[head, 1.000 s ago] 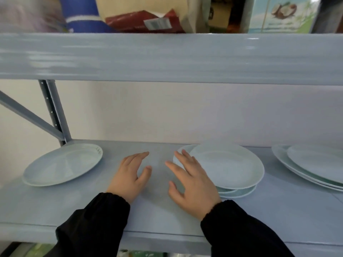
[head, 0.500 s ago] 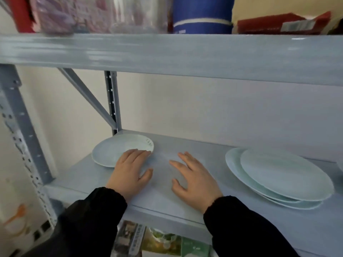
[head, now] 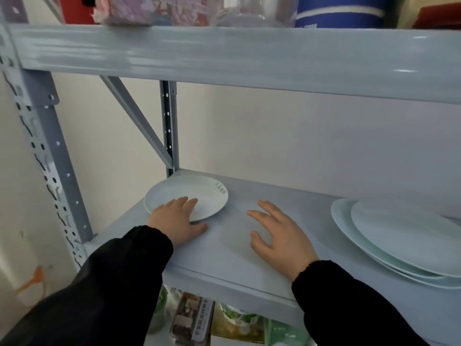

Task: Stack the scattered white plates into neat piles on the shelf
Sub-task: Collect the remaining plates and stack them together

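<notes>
Shelving of grey metal stands against a pale wall (head: 299, 146), and the person leans in at its middle shelf (head: 224, 255) with both arms in black sleeves (head: 119, 283). Reading that shelf as a clock face from where they stand, a single white plate (head: 199, 191) lies flat at ten o'clock, close to the back corner post (head: 169, 126). A few small dark marks are printed near its rim on the two o'clock side.

The left hand (head: 174, 221) lies over the plate's near edge. Its fingers are straight and together over the plate's surface, and the thumb is out to the side on the bare shelf just beside the rim. It is released, gripping nothing.

The right hand (head: 279, 233) is at the centre of the shelf, palm down, fingers spread and relaxed, holding nothing. Whether the palm rests on the metal or hovers just over it I cannot tell. It is well apart from the single plate and also apart from the pile of plates (head: 399, 243) at three o'clock.

That pile is untidy. The top plate sits shifted toward one o'clock, so the rims beneath show at its nine and six o'clock edges, and its far side runs out of sight.

On the shelf above, at twelve o'clock, stands a blue container (head: 339, 13). Below, at six o'clock, packets (head: 192, 320) show.
</notes>
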### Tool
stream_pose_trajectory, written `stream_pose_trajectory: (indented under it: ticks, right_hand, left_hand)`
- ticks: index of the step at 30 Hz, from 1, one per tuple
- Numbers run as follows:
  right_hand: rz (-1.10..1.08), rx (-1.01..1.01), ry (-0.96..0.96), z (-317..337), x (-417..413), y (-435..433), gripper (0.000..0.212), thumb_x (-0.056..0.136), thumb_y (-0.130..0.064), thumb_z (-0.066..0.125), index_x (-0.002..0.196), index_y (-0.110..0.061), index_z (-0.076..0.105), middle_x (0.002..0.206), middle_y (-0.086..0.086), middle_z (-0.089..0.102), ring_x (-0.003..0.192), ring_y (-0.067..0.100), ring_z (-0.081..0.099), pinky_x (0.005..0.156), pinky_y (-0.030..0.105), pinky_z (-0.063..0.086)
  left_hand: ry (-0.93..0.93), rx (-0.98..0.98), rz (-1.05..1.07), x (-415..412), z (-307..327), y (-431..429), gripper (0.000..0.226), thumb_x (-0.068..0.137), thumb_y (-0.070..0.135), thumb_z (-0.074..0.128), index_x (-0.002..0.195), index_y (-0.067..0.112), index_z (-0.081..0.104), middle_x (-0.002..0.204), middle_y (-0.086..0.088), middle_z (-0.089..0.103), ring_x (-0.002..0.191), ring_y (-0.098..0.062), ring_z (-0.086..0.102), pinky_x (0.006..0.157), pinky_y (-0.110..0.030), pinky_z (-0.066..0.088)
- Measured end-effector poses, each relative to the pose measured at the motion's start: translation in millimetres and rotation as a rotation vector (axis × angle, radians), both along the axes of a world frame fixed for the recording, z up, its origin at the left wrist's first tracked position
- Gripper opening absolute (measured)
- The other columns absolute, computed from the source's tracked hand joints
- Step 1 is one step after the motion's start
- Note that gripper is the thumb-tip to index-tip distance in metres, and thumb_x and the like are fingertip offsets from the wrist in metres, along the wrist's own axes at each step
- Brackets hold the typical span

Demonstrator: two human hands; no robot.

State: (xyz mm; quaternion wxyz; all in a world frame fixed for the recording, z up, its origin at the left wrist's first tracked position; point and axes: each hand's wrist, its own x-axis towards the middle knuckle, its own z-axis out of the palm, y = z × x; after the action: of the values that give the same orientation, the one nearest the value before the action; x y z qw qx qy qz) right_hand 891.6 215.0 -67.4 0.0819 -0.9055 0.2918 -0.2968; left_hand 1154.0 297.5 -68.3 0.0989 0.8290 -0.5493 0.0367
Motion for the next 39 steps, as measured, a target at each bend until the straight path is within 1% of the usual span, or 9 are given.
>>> stream_pose_trajectory:
  ticks: [4,7,15,19,22,25,30,36,39]
  right_hand:
    - [-0.009,0.022,-0.019,1.0,-2.3,0.8,0.059,0.083,-0.053,0.036,0.134,-0.031,0.055,0.153,-0.008,0.036,0.141,0.006,0.029,0.11,0.019,0.021]
    - [-0.006,0.018,-0.015,1.6,-3.5,1.7,0.058,0.083,-0.053,0.037,0.134,-0.033,0.055,0.152,-0.011,0.035,0.14,0.004,0.03,0.108,0.015,0.019]
    - [0.015,0.019,-0.075,3.5,-12.7,4.6,0.055,0.084,-0.05,0.039,0.134,-0.031,0.056,0.151,-0.01,0.037,0.137,0.004,0.033,0.104,0.006,0.013]
    - [0.037,0.022,-0.132,6.1,-24.9,6.4,0.053,0.085,-0.047,0.043,0.134,-0.029,0.057,0.151,-0.007,0.039,0.138,0.009,0.035,0.109,0.019,0.024]
    - [0.058,0.051,-0.159,7.4,-39.8,9.2,0.053,0.085,-0.045,0.045,0.135,-0.029,0.055,0.152,-0.008,0.037,0.139,0.008,0.033,0.112,0.022,0.025]
    - [0.115,0.008,-0.198,4.1,-61.0,15.6,0.048,0.085,-0.037,0.053,0.132,-0.027,0.058,0.148,-0.005,0.043,0.137,0.01,0.037,0.111,0.03,0.033]
    - [0.18,-0.096,-0.288,6.4,-116.0,12.9,0.043,0.085,-0.025,0.061,0.127,-0.022,0.061,0.143,0.001,0.049,0.133,0.015,0.044,0.109,0.043,0.037]
    - [0.078,-0.175,-0.326,28.1,-210.7,-31.0,0.041,0.084,-0.025,0.057,0.124,-0.017,0.064,0.14,0.004,0.052,0.131,0.015,0.047,0.115,0.041,0.029]
    - [-0.025,-0.142,-0.335,39.1,-259.4,-56.5,0.041,0.087,-0.03,0.053,0.126,-0.021,0.061,0.143,-0.002,0.048,0.135,0.012,0.042,0.118,0.03,0.019]
  left_hand:
    - [-0.084,0.018,-0.01,-5.6,-4.1,0.9,0.074,0.083,0.072,0.017,0.14,0.033,0.043,0.143,0.006,0.048,0.131,-0.019,0.044,0.101,-0.039,0.041]
    - [-0.097,0.006,-0.028,-9.2,-2.4,0.2,0.049,0.097,0.055,0.034,0.138,0.032,0.048,0.14,0.005,0.051,0.129,-0.019,0.047,0.101,-0.038,0.04]
    - [-0.202,0.091,-0.063,-20.7,3.2,0.0,0.04,0.103,0.035,0.034,0.14,0.027,0.044,0.136,-0.001,0.057,0.122,-0.024,0.054,0.1,-0.034,0.039]
    - [-0.187,0.091,-0.06,-38.1,8.3,7.3,0.042,0.102,0.031,0.034,0.144,0.031,0.042,0.138,-0.001,0.055,0.125,-0.024,0.052,0.103,-0.036,0.037]
    - [-0.175,0.008,-0.078,-61.3,16.8,6.8,0.04,0.103,0.027,0.033,0.142,0.028,0.042,0.131,-0.002,0.06,0.118,-0.025,0.056,0.097,-0.033,0.041]
    - [-0.18,-0.073,-0.084,-88.6,22.2,1.4,0.033,0.1,0.02,0.038,0.131,0.024,0.047,0.114,-0.001,0.064,0.102,-0.023,0.062,0.083,-0.029,0.044]
    - [-0.122,-0.239,-0.122,-144.9,25.3,-15.6,0.026,0.096,0.018,0.045,0.12,0.022,0.053,0.097,-0.002,0.066,0.082,-0.028,0.064,0.068,-0.036,0.049]
    - [-0.217,-0.464,-0.29,-220.4,46.3,-44.7,0.027,0.084,0.008,0.067,0.109,0.017,0.064,0.079,-0.003,0.07,0.055,-0.03,0.063,0.044,-0.031,0.045]
    - [-0.269,-0.53,-0.37,-254.8,50.8,-59.3,0.034,0.076,0.002,0.071,0.107,0.016,0.066,0.078,-0.001,0.071,0.051,-0.028,0.062,0.039,-0.029,0.044]
